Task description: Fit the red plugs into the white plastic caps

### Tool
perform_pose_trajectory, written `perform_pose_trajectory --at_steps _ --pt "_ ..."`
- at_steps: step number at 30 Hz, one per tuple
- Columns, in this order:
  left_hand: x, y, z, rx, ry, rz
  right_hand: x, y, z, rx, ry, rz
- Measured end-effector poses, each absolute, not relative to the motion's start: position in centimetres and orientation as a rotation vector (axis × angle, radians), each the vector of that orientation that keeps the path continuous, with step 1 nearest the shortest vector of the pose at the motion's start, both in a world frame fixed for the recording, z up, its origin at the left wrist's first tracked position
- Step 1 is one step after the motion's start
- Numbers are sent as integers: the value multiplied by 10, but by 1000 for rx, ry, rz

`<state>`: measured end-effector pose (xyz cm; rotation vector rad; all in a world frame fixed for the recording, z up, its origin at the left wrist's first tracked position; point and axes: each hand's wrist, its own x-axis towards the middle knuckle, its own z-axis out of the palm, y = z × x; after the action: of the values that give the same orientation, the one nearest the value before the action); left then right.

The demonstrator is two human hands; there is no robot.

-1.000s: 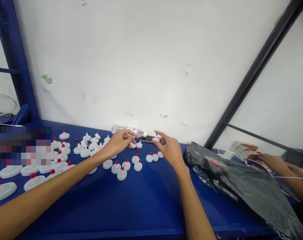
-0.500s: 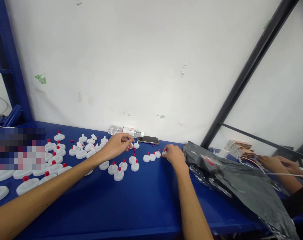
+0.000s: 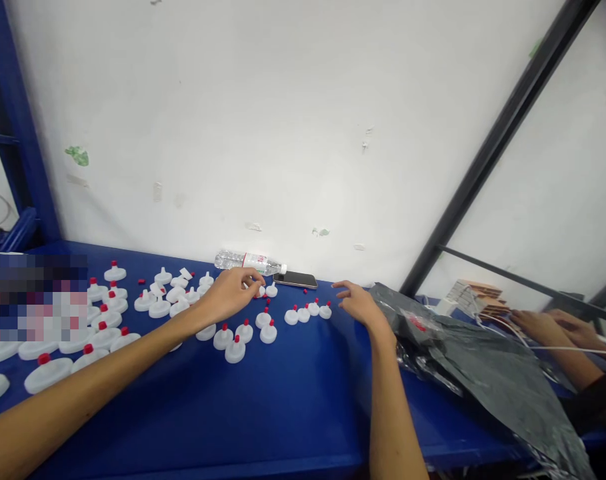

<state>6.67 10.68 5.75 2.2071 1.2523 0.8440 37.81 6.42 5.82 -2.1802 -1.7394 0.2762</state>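
Observation:
My left hand (image 3: 233,291) hovers over the middle cluster of white round lids, its fingers curled with the tips close together; whatever they pinch, if anything, is too small to make out. Just beyond its fingertips stands a white lid with a bare spout (image 3: 271,290). My right hand (image 3: 359,303) is open, fingers apart and holding nothing. It hangs just right of a short row of white lids with red tips, beside the rightmost lid (image 3: 325,311). Another group of red-tipped lids (image 3: 235,350) stands in front of my left hand.
Many more lids (image 3: 105,317) spread over the left of the blue table (image 3: 293,393). A clear bottle (image 3: 255,262) and a phone (image 3: 301,281) lie by the wall. Loose red caps (image 3: 305,291) are scattered about. A grey plastic bag (image 3: 463,353) lies right; another person's hands (image 3: 543,330) work beyond.
My right hand has let go of a white red-tipped lid at the right end of the row and drawn back to the right, opening. My left hand has barely moved.

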Motion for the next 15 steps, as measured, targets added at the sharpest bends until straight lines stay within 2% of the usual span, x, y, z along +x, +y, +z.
perform_pose_trajectory --at_steps 4,9,15 --pt "67 114 66 2368 1364 809 346 81 59 -2153 -1746 58" --pt "82 146 82 2522 1423 613 313 119 67 -2332 -1757 26" --pt "94 167 71 2498 1510 404 305 142 67 -2509 -1768 21"
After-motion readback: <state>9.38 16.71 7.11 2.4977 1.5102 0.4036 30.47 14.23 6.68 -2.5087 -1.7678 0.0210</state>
